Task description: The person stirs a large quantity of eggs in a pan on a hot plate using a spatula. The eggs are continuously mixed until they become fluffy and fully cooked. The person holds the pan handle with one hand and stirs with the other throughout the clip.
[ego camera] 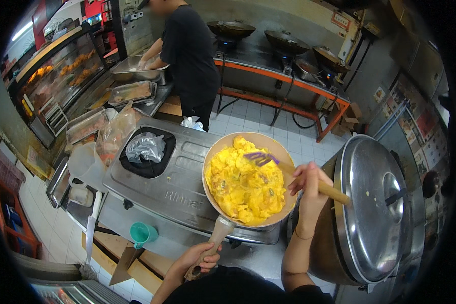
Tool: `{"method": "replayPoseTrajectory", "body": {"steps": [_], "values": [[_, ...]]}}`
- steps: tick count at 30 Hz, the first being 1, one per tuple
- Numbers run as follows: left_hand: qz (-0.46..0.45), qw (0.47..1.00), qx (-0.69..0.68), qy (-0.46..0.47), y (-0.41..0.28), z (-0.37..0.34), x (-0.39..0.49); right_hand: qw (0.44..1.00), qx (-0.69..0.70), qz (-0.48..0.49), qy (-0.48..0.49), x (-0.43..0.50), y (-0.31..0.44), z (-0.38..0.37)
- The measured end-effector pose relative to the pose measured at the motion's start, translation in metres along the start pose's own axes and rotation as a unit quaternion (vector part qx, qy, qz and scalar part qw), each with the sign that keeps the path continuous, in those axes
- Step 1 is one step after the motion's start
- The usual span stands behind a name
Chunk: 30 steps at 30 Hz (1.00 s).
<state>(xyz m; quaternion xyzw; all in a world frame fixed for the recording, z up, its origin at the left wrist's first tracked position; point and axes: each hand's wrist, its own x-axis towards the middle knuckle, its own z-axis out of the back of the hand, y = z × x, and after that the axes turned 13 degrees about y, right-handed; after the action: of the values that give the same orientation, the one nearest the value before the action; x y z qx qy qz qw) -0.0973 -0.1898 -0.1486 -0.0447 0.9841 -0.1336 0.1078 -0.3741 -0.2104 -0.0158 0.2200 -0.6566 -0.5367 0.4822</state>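
A frying pan (209,152) with a pale tan inside sits over the right side of a metal gas stove (144,190). My left hand (200,258) grips its handle (221,231) near the end. Soft yellow scrambled eggs (247,190), with small darker bits, fill most of the pan. In my right hand (311,186) is the wooden handle (334,192) of a spatula with a purple slotted head (261,159). That head is over the upper part of the eggs and slightly blurred; whether it touches them I cannot tell.
A large lidded pot (376,212) stands close on my right. A knife (92,224) and a green plastic cup (142,233) lie to the left. Crumpled plastic (146,147) covers the left burner. Beyond the stove, a person (192,57) works at a metal tray (138,78). Several woks (287,41) stand behind.
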Motion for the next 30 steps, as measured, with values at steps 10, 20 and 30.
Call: {"method": "replayPoseTrajectory", "body": {"steps": [10,20,30], "values": [[0.022,1.000,0.018,0.005,-0.001,0.004,0.003,0.969,0.208,-0.123,-0.055,0.086,-0.113,-0.028],[0.029,0.999,0.041,-0.001,-0.002,0.002,0.003,0.907,0.237,-0.317,0.146,0.097,-0.105,-0.025],[-0.004,1.000,-0.016,-0.004,0.003,-0.002,0.002,0.956,-0.023,-0.053,0.288,-0.011,0.027,0.012]]}}
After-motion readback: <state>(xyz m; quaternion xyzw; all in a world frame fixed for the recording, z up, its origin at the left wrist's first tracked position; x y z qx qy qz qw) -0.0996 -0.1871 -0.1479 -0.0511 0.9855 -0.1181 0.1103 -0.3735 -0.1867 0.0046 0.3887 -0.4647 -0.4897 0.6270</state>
